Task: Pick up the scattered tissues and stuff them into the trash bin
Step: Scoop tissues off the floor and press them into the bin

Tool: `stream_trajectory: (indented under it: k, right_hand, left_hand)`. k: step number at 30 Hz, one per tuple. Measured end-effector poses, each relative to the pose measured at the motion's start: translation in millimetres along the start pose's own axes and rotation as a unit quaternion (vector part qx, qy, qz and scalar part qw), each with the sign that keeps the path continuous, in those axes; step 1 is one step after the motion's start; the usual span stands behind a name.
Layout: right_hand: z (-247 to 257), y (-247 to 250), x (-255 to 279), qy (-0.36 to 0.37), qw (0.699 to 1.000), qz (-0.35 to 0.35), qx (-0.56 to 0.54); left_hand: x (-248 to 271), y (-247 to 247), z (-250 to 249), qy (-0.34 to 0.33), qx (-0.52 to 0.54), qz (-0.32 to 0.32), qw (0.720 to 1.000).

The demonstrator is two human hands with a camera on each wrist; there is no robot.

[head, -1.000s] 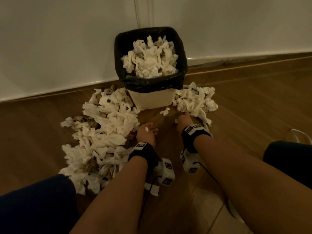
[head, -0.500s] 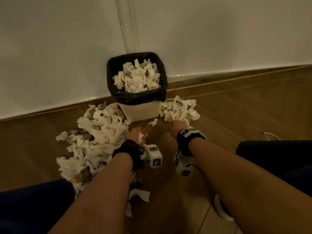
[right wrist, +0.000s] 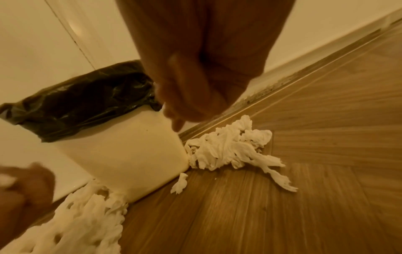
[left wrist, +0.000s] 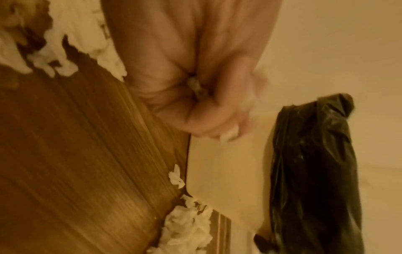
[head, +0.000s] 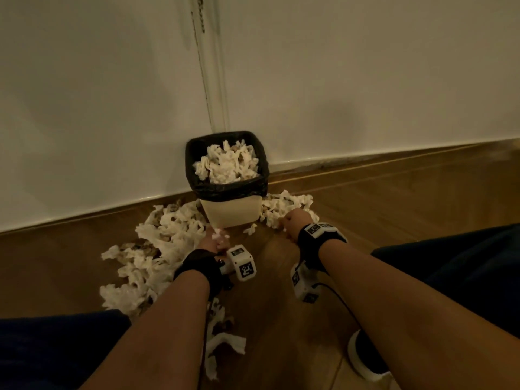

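Note:
A cream trash bin [head: 230,215] with a black liner [head: 225,190] stands against the wall, heaped with white tissues [head: 225,164]. A big tissue pile [head: 168,229] spreads on the floor to its left, a smaller pile [head: 284,206] lies to its right, and one scrap [head: 250,228] sits in front. My left hand [head: 215,240] hovers just before the bin's left corner, its fingers [left wrist: 206,103] curled round a small tissue scrap [left wrist: 196,86]. My right hand [head: 291,223] hangs over the right pile [right wrist: 228,146] with its fingers [right wrist: 195,96] curled, and no tissue shows in it.
White wall and wooden baseboard [head: 394,164] run right behind the bin. More tissues [head: 222,342] lie on the wood floor under my left forearm. My knees in dark shorts frame both sides, and a white shoe [head: 363,358] sits at the lower right.
My head has drawn back, so the bin looks smaller. Both hands have lifted off the floor toward the bin. The left still holds its scrap.

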State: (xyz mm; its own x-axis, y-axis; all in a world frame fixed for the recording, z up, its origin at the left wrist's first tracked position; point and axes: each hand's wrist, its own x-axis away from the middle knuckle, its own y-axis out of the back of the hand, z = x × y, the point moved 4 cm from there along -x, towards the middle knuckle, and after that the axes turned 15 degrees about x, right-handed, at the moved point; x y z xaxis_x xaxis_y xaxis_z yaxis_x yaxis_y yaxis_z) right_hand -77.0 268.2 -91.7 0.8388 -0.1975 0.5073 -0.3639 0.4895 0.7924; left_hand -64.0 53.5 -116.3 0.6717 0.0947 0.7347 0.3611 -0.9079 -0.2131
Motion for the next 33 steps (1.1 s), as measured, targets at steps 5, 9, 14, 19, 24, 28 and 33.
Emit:
stream_trajectory:
  k: [5,9,14,19,24,28,33]
  right_hand:
    - [8.6,13.9,3.4,-0.001,0.997,-0.07,0.031]
    - [29.4,35.0,4.1,0.006,0.988,-0.148,-0.039]
    - [62.1,72.5,6.1,0.078,0.974,-0.202,-0.071]
    - [76.3,82.0,-3.9,0.042,0.975,-0.158,-0.153]
    - [77.8,55.3,-9.6,0.066,0.976,-0.073,-0.196]
    - [85.7,69.2,-10.2,0.053,0.936,-0.172,-0.303]
    - [103.0,95.7,-15.9,0.089,0.923,-0.301,-0.22]
  left_hand:
    - [8.1,-11.4,-15.7,-0.026,0.101,0.007,0.994]
    - [19.4,-19.9,-45.2,-0.088,0.089,-0.041,0.991]
    - [30.3,-46.3,-89.1,-0.221,0.059,-0.009,0.974]
    - [30.7,-53.8,-119.6,-0.262,0.076,0.021,0.962]
    - [15.3,-55.8,-145.7,-0.281,0.009,0.025,0.959]
    - [6.1,-53.8,-166.5,-0.308,-0.116,0.031,0.944]
    - [-1.1,-65.8,-172.3,-0.365,-0.237,0.059,0.898]
